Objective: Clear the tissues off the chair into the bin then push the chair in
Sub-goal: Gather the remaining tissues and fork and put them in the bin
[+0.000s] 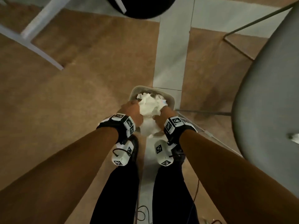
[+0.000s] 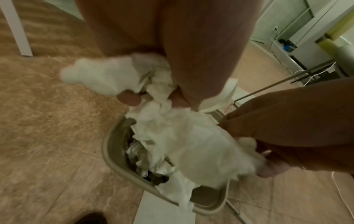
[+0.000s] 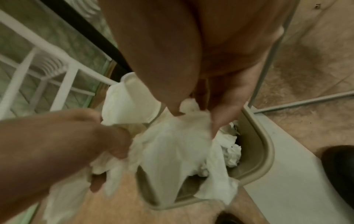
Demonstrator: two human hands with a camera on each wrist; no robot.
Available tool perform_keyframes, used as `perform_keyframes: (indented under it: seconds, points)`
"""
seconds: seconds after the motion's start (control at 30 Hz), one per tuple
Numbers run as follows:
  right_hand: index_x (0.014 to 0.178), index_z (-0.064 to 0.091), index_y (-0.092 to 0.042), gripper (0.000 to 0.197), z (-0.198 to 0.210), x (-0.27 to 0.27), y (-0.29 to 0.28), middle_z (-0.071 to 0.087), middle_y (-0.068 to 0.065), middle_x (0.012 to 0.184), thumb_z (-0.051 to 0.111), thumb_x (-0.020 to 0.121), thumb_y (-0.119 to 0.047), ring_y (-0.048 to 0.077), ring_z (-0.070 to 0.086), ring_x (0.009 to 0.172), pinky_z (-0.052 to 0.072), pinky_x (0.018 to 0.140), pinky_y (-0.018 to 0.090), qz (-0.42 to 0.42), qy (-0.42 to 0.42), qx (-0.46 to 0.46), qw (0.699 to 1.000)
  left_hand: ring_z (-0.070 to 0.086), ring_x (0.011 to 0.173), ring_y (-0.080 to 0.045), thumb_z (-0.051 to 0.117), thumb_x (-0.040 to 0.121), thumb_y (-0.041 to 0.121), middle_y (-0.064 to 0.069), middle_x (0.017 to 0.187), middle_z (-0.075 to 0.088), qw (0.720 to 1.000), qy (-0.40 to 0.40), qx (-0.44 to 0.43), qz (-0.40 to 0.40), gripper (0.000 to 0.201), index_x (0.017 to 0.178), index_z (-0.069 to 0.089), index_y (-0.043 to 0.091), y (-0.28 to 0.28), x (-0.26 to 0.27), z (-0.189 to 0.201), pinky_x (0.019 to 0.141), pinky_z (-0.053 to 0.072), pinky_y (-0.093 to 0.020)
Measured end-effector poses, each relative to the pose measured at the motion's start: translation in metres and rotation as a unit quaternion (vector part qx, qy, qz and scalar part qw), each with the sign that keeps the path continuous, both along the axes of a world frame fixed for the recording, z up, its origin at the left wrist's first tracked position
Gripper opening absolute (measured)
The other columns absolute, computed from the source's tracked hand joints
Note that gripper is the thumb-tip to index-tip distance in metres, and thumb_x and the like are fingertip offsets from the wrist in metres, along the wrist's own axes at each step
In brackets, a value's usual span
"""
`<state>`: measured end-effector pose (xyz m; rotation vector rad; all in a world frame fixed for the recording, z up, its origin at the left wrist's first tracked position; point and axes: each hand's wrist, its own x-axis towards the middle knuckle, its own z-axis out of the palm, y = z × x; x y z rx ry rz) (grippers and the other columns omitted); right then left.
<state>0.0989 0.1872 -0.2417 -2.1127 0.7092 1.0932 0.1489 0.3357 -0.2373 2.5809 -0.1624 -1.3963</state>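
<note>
Both hands hold one crumpled bundle of white tissues [image 1: 150,105] just above a small beige bin [image 1: 172,101] on the floor in front of my feet. My left hand [image 1: 134,109] grips the bundle's left side, fingers curled into it [image 2: 130,98]. My right hand [image 1: 163,112] pinches the right side between thumb and fingers [image 3: 220,118]. The tissues [image 2: 191,144] hang into the bin's mouth [image 2: 113,151], where more crumpled paper lies [image 3: 231,151]. The grey chair seat [image 1: 267,94] is to my right, with a small white tissue scrap [image 1: 294,137] on it.
White table legs [image 1: 37,21] cross the upper left, and a black round object [image 1: 140,7] sits at the top. The chair's thin metal legs [image 1: 242,25] stand on the floor at right. Cables [image 1: 142,214] trail between my legs. Brown carpet lies on both sides.
</note>
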Motion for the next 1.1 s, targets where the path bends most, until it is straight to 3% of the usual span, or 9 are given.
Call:
perform_keyframes:
  seconds: [0.1,0.17,0.3,0.43,0.6,0.7,0.87,1.0,1.1]
  points:
    - [0.146,0.03,-0.011,0.068,-0.024,0.003,0.007,0.054,0.013,0.137,0.062,0.092,-0.034,0.036,0.058,0.119,0.046,0.086,0.035,0.014,-0.007,-0.04,0.999,0.034,0.131,-0.032,0.053,0.069,0.052,-0.009,0.138,0.034,0.999,-0.037,0.01,0.014,0.08,0.138,0.032,0.017,-0.007,-0.016,-0.025,0.102,0.039,-0.042]
    - [0.143,0.035,-0.007,0.059,-0.035,0.005,0.009,0.048,0.017,0.141,0.059,0.093,-0.027,0.036,0.056,0.122,0.046,0.094,0.037,0.042,-0.003,-0.056,0.998,0.03,0.131,-0.031,0.042,0.074,0.059,-0.009,0.139,0.031,0.998,-0.063,0.013,-0.005,0.08,0.142,0.033,0.018,-0.014,-0.018,-0.042,0.105,0.034,-0.044]
    - [0.146,0.036,-0.005,0.052,-0.038,0.007,-0.001,0.043,0.019,0.149,0.052,0.098,-0.018,0.033,0.045,0.135,0.034,0.11,0.035,0.107,-0.008,-0.049,0.993,0.032,0.131,-0.038,0.042,0.097,0.041,-0.017,0.147,0.024,0.997,-0.071,0.028,-0.031,0.054,0.142,0.04,0.011,-0.024,-0.007,-0.075,0.107,0.034,-0.046]
    - [0.149,0.03,-0.002,0.048,-0.028,0.007,-0.01,0.042,0.016,0.151,0.043,0.103,-0.01,0.031,0.043,0.138,0.032,0.103,0.028,0.172,-0.004,-0.023,0.985,0.052,0.114,-0.046,0.048,0.093,0.002,-0.024,0.138,0.031,0.992,-0.111,0.018,-0.066,0.045,0.137,0.038,0.001,-0.038,0.0,-0.089,0.093,0.047,-0.053]
    - [0.14,0.044,-0.007,0.047,-0.038,0.004,-0.019,0.053,0.015,0.141,0.053,0.095,-0.016,0.034,0.052,0.129,0.045,0.094,0.033,0.144,-0.007,-0.014,0.989,0.054,0.121,-0.041,0.06,0.089,0.016,-0.022,0.132,0.052,0.993,-0.087,-0.008,-0.077,0.047,0.132,0.049,0.002,-0.038,0.001,-0.087,0.098,0.048,-0.047]
    - [0.145,0.043,-0.013,0.051,-0.014,0.004,-0.03,0.052,0.011,0.144,0.052,0.095,-0.021,0.032,0.051,0.129,0.044,0.1,0.033,0.091,-0.015,0.003,0.996,0.053,0.123,-0.035,0.062,0.086,0.03,-0.017,0.13,0.058,0.991,-0.087,-0.028,-0.094,0.043,0.121,0.061,0.005,-0.033,0.001,-0.056,0.099,0.048,-0.043]
    - [0.139,0.045,-0.016,0.048,0.059,-0.005,-0.059,0.065,0.008,0.126,0.054,0.093,-0.021,0.032,0.061,0.114,0.048,0.093,0.033,-0.002,-0.106,0.044,0.993,0.059,0.118,-0.034,0.056,0.089,0.023,-0.016,0.127,0.064,0.984,-0.115,-0.02,-0.133,0.038,0.123,0.065,0.008,-0.042,0.019,0.022,0.098,0.05,-0.043]
    - [0.132,0.053,-0.018,0.037,0.13,-0.017,-0.125,0.072,0.003,0.105,0.054,0.095,-0.023,0.025,0.068,0.099,0.053,0.091,0.034,-0.077,-0.153,0.06,0.983,0.066,0.095,-0.035,0.055,0.087,0.026,-0.014,0.106,0.072,0.982,-0.13,-0.046,-0.131,0.028,0.11,0.068,0.017,-0.102,0.029,0.087,0.079,0.054,-0.035]
    - [0.118,0.064,-0.021,0.028,0.176,-0.03,-0.193,0.07,0.0,0.097,0.057,0.092,-0.023,0.024,0.067,0.101,0.051,0.091,0.031,-0.165,-0.193,0.017,0.967,0.06,0.108,-0.034,0.057,0.089,0.028,-0.012,0.117,0.066,0.972,-0.137,-0.1,-0.165,0.033,0.119,0.064,0.015,-0.177,0.023,0.134,0.091,0.05,-0.039]
